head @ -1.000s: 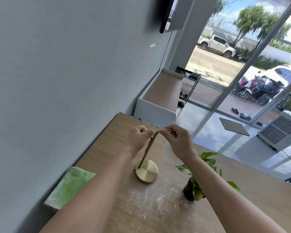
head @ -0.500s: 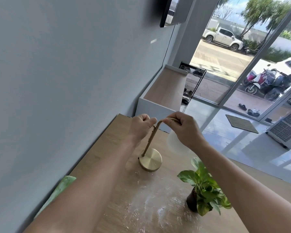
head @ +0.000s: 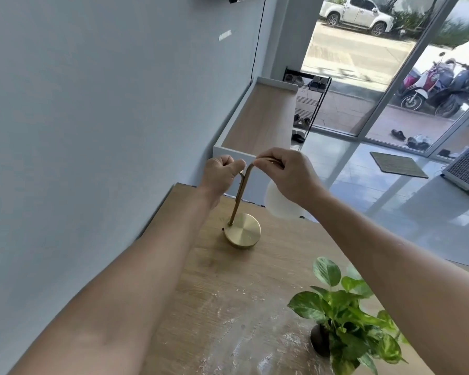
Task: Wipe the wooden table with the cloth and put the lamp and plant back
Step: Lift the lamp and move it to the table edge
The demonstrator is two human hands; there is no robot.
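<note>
A brass lamp (head: 242, 230) with a round base and a bent stem stands near the far left corner of the wooden table (head: 222, 280). Its white globe shade hangs under my right wrist. My left hand (head: 219, 174) is closed around the top of the stem. My right hand (head: 284, 173) grips the curved arm just beside it. A small leafy plant (head: 344, 315) in a dark pot sits near the front right of the table. White powder is smeared on the wood in front of it. The cloth is out of view.
A grey wall (head: 92, 131) runs along the table's left side. Beyond the table's far edge stands a low white cabinet (head: 257, 123) with a wooden top, then a shoe rack (head: 306, 104) and glass doors. A white cooling unit (head: 466, 169) stands on the floor at right.
The lamp, held in both hands, has moved farther back toward the table's far left corner. The view has shifted forward, so the green cloth at the left has dropped out of sight.
</note>
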